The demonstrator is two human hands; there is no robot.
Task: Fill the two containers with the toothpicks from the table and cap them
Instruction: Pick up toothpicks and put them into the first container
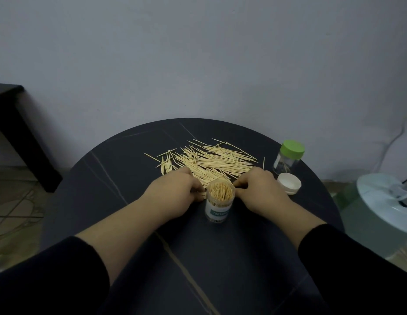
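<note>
An uncapped clear container [218,203] with a green label stands upright near the middle of the round dark table [134,173], packed with toothpicks. My left hand [175,189] lies just left of it, fingers curled onto toothpicks at the edge of the loose pile [211,161]. My right hand [259,187] lies just right of it, fingertips pinched on the pile's near edge. A white cap [289,183] lies open side up at the right. Behind it stands a second clear container [287,159] with a green cap on, holding few toothpicks.
A dark side table [14,123] stands at the far left against the grey wall. A white fan base [388,201] sits on the floor to the right, with a cable running up the wall. The table's near half holds nothing but my forearms.
</note>
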